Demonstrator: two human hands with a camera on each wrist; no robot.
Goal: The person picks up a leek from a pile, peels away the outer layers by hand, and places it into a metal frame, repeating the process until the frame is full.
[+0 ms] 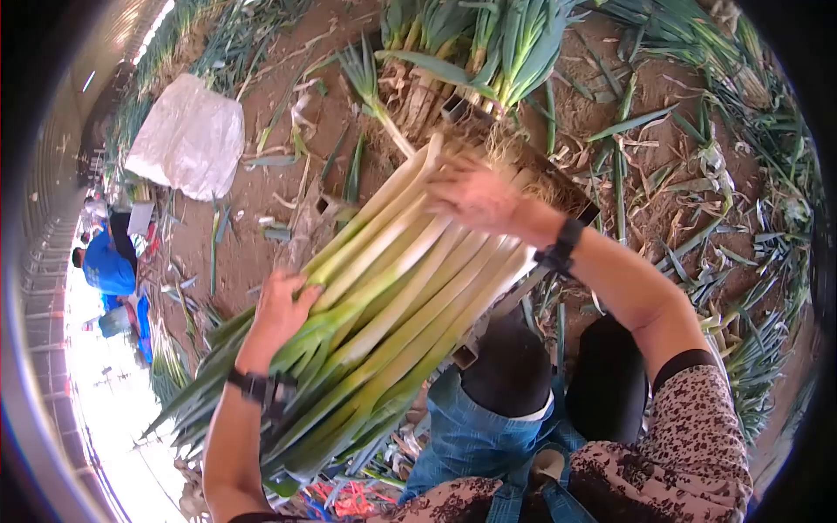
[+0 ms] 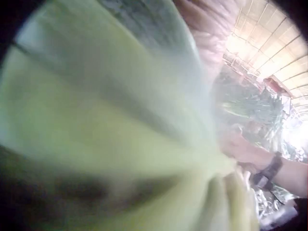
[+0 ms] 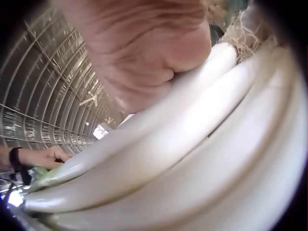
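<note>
A broad bundle of leeks lies slantwise before me, white shanks and roots toward the upper right, green leaves toward the lower left. My left hand holds the bundle's left edge where white turns green, its thumb over the top and its fingers at the outer side. Across the white shanks, near the roots, my right hand lies with its fingers extended, slightly blurred. Close up in the right wrist view, that palm lies against the white shanks. A blurred green leaf fills most of the left wrist view.
Behind the bundle stand more leeks, upright beside a dark metal bar. A white sack lies on the soil at the upper left. Loose leaves litter the ground. A person in blue is far left.
</note>
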